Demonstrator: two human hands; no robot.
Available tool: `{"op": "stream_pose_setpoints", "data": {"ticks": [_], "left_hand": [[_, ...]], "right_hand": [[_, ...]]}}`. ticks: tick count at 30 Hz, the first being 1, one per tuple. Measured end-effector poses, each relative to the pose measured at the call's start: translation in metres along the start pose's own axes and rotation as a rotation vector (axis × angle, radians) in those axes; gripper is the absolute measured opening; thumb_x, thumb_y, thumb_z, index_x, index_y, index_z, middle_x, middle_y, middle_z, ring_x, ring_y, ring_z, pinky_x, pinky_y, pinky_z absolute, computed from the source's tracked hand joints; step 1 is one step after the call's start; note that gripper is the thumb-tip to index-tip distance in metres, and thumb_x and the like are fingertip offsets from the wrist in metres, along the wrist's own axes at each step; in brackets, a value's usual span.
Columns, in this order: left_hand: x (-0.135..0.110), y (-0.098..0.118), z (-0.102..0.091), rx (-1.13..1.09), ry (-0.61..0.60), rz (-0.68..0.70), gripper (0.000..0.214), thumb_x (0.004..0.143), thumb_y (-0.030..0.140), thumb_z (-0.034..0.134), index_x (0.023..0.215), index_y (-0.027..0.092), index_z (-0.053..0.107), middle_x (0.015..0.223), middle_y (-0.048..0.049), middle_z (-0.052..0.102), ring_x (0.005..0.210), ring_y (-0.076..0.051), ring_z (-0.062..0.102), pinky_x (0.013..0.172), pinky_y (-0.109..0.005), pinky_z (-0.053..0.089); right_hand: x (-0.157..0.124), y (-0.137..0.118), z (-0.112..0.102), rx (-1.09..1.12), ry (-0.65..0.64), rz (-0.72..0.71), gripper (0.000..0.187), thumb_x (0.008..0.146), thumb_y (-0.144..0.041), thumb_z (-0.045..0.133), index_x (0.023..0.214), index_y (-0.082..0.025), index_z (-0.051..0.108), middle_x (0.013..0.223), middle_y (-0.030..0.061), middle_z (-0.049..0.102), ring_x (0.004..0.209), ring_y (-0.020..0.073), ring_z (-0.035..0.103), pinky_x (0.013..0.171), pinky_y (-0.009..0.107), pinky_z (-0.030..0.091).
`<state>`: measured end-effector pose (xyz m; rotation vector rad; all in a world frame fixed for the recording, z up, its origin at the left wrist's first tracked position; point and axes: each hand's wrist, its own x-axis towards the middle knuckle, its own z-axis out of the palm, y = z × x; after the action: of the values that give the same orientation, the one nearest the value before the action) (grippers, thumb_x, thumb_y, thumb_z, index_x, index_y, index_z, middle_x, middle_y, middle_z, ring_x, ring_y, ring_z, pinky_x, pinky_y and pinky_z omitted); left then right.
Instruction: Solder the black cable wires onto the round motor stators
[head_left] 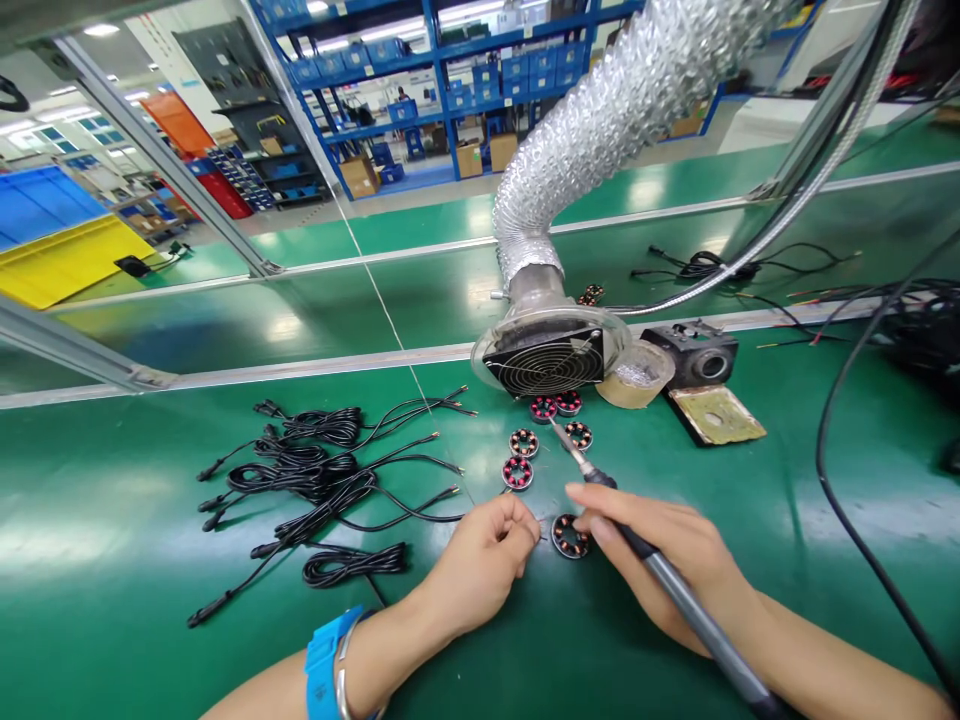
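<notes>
My left hand (pixel 487 555) is closed in a pinch around the end of a black cable (pixel 439 518), and thin wire tips stick out past the fingers. My right hand (pixel 667 560) holds a soldering iron (pixel 675 590) whose tip points up and away toward the small motor stators at the back. Just right of my left fingertips lies a round stator (pixel 571 537) with copper coils; fingers of my right hand reach its edge. Farther off are a red-coil stator (pixel 517 473), a copper-coil stator (pixel 523 443) and several more near the fan.
Several coiled black cables (pixel 322 460) lie at left on the green table (pixel 112 560). Behind the stators stands a fume-extraction hood with a fan (pixel 544 362) and silver duct (pixel 585 130). To its right are a tape roll (pixel 637 375), a soldering-iron stand (pixel 697 355) and a yellowish sponge (pixel 718 413).
</notes>
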<state>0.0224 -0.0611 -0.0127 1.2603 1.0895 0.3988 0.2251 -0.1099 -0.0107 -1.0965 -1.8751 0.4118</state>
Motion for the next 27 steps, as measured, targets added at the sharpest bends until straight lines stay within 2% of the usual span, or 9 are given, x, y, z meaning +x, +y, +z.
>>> {"op": "stream_pose_setpoints", "data": {"ticks": [3,6,11,19,27], "left_hand": [[-0.001,0.001,0.001,0.007,0.004,-0.001,0.019,0.084,0.032,0.052,0.071,0.019,0.049,0.051,0.0088,0.038,0.048,-0.008,0.027,0.047,-0.022,0.022],[-0.002,0.0,0.0,0.001,0.001,-0.019,0.02,0.084,0.034,0.053,0.072,0.019,0.048,0.051,0.0094,0.038,0.047,-0.008,0.026,0.046,-0.022,0.02],[-0.002,-0.001,0.0,0.005,-0.005,-0.029,0.017,0.084,0.032,0.051,0.073,0.019,0.048,0.051,0.0098,0.036,0.047,-0.008,0.025,0.045,-0.022,0.018],[-0.002,0.0,0.0,0.013,-0.014,-0.035,0.018,0.086,0.032,0.049,0.073,0.02,0.046,0.051,0.0097,0.036,0.047,-0.008,0.025,0.045,-0.022,0.019],[-0.003,0.001,0.0,0.037,-0.016,-0.041,0.016,0.086,0.029,0.047,0.073,0.019,0.047,0.052,0.0092,0.037,0.048,-0.008,0.025,0.046,-0.022,0.02]], "right_hand": [[-0.004,-0.005,-0.016,0.017,-0.02,0.076,0.039,0.093,-0.017,0.052,0.131,-0.023,0.058,0.077,0.0022,0.064,0.065,0.0157,0.062,0.058,0.028,0.05],[-0.009,-0.007,-0.024,0.105,-0.009,0.118,0.028,0.091,-0.019,0.051,0.115,-0.024,0.065,0.069,0.001,0.058,0.057,0.0156,0.055,0.051,0.029,0.042],[-0.012,-0.004,-0.02,0.199,0.011,0.133,0.019,0.089,-0.018,0.05,0.102,-0.023,0.063,0.072,0.0017,0.062,0.056,0.0156,0.052,0.052,0.03,0.038],[-0.012,-0.005,-0.018,0.202,0.029,0.15,0.019,0.088,-0.017,0.05,0.099,-0.023,0.064,0.07,0.0015,0.062,0.056,0.0156,0.053,0.051,0.03,0.038],[-0.01,-0.009,-0.017,0.179,-0.002,0.15,0.017,0.088,-0.018,0.049,0.095,-0.022,0.064,0.062,-0.0003,0.055,0.051,0.0144,0.048,0.049,0.029,0.034]]}}
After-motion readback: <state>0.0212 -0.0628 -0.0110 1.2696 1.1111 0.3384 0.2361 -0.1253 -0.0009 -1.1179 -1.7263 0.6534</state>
